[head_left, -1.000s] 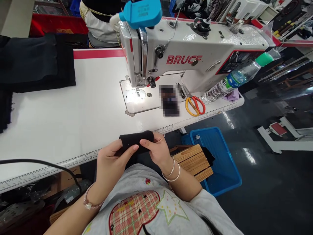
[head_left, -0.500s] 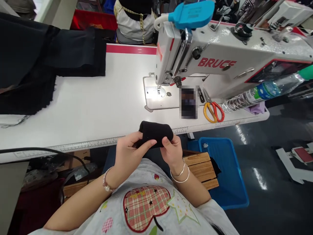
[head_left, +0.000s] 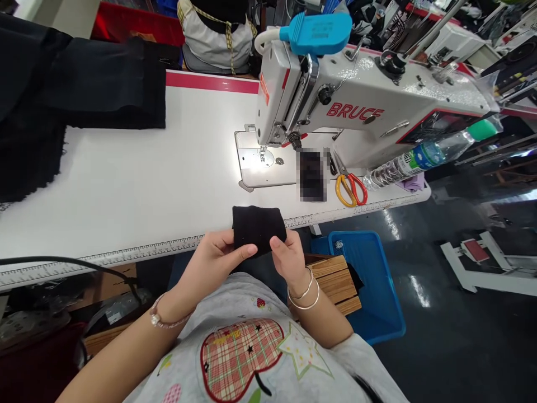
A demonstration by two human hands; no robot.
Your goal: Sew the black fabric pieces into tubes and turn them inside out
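Note:
A small folded piece of black fabric (head_left: 257,226) is held over the table's front edge, between both hands. My left hand (head_left: 218,253) grips its left side, thumb on the near face and fingers tucked behind. My right hand (head_left: 289,257) pinches the lower right corner, thumb in front. Beyond the cloth stands a white sewing machine (head_left: 319,95), its needle area lit above the metal plate (head_left: 268,179). Scissors (head_left: 351,190) with one yellow and one red handle lie right of the plate, next to a blurred-out dark rectangle (head_left: 311,176).
Large black fabric (head_left: 104,84) covers the table's left end. A plastic bottle (head_left: 419,157) leans by the machine's right side. Below the table are a blue bin (head_left: 380,291) and a slatted wooden stool (head_left: 335,285). A black cable (head_left: 75,261) crosses the left front edge.
The black fabric has gone from a rounded, curled shape to a flatter one facing me. Both hands keep their hold. The whole view has shifted, so the surroundings sit further left.

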